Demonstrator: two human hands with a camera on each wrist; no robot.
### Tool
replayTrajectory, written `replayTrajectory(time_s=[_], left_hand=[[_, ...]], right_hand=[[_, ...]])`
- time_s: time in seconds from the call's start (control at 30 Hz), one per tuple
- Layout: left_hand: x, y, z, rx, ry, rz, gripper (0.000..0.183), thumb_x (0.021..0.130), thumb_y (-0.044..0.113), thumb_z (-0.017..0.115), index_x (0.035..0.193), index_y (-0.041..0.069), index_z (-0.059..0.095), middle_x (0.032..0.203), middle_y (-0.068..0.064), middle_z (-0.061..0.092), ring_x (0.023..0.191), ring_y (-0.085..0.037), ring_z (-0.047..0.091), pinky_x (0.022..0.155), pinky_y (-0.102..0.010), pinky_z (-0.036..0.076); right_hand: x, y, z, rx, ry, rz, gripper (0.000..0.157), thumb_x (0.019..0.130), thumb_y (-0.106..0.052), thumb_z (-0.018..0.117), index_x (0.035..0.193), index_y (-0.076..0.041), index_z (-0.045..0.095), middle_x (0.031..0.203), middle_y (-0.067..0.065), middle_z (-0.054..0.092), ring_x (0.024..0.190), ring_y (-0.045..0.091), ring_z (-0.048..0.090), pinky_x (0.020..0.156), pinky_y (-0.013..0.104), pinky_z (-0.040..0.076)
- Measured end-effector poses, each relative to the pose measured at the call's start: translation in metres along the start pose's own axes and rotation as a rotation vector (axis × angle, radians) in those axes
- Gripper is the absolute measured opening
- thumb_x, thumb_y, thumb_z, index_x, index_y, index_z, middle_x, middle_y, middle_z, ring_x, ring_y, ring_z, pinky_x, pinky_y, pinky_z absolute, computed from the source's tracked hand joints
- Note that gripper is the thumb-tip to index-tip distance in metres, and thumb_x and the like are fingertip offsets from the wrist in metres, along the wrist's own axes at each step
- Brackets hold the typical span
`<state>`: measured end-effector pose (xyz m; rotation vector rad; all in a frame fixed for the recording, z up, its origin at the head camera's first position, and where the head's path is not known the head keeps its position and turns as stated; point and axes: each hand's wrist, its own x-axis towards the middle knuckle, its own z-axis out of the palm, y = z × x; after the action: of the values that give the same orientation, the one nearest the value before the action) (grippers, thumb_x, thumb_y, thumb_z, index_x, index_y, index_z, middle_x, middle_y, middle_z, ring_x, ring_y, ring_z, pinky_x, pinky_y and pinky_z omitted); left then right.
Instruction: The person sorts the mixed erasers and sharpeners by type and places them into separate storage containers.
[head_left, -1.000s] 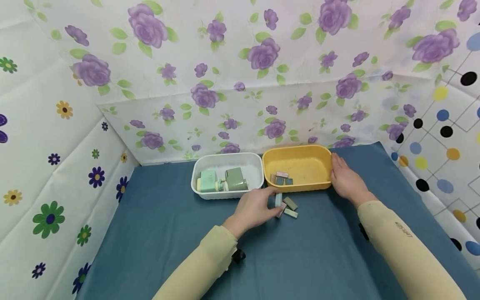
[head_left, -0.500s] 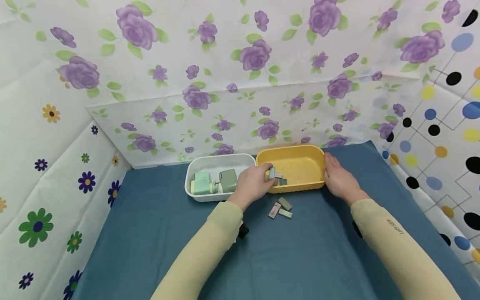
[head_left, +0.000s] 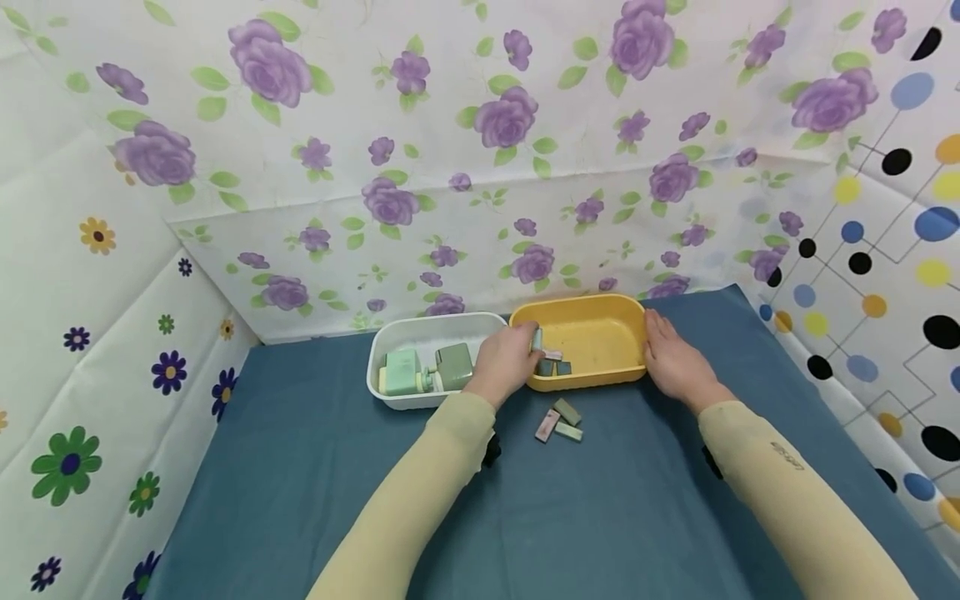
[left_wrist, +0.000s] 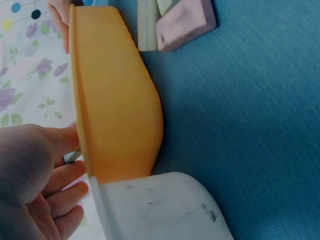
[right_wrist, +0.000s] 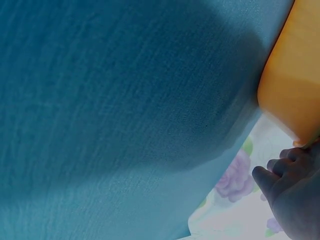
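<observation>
My left hand point(head_left: 504, 362) reaches over the left end of a yellow plastic basket point(head_left: 600, 381). Between thumb and fingers it pinches a small light blue-green block point(head_left: 536, 339), which also shows as a sliver point(left_wrist: 72, 156) in the left wrist view. Below it inside the basket lie several small blocks, among them a pink block point(head_left: 552, 355) and a dark blue block point(head_left: 563, 367). My right hand point(head_left: 678, 362) rests with straight fingers against the basket's right end. In front of the basket, a pink block point(head_left: 547, 426), an olive block point(head_left: 567, 412) and a pale green block point(head_left: 568, 432) lie close together.
A white basket point(head_left: 408, 402) adjoins the yellow one on the left. It holds a mint-green boxy object point(head_left: 402, 372) and a grey-green one point(head_left: 454, 367). Behind both rises a flowered cloth wall point(head_left: 450, 192). Blue cloth point(head_left: 300, 483) covers the table.
My left hand has carried the blue-green block from the pile on the table up into the yellow basket's left end, then slightly lower. The right hand stays against the basket. The view has shifted slightly.
</observation>
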<state>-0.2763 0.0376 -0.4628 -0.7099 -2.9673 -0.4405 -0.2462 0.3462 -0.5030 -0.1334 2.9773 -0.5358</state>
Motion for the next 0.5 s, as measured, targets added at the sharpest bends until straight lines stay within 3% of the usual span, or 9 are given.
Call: replayTrajectory(time_s=[0.3, 0.5], left_hand=[[0.013, -0.001, 0.007, 0.096, -0.023, -0.037, 0.032, 0.103, 0.029, 0.076, 0.13, 0.014, 0.072, 0.108, -0.004, 0.075, 0.095, -0.023, 0.072, 0.08, -0.04, 0.063], [0.021, -0.002, 0.011, 0.185, -0.015, 0.003, 0.019, 0.101, 0.015, 0.073, 0.12, 0.014, 0.075, 0.103, -0.002, 0.077, 0.098, -0.022, 0.075, 0.113, -0.038, 0.05]], right_hand=[[0.0, 0.0, 0.0, -0.005, -0.003, 0.008, 0.067, 0.117, -0.023, 0.028, 0.168, 0.003, -0.007, 0.177, 0.026, 0.0, 0.162, 0.047, 0.006, 0.13, 0.062, 0.014], [0.0, -0.002, -0.002, -0.004, -0.003, 0.007, 0.067, 0.117, -0.022, 0.029, 0.169, 0.003, -0.005, 0.177, 0.026, 0.001, 0.162, 0.047, 0.007, 0.129, 0.063, 0.015]])
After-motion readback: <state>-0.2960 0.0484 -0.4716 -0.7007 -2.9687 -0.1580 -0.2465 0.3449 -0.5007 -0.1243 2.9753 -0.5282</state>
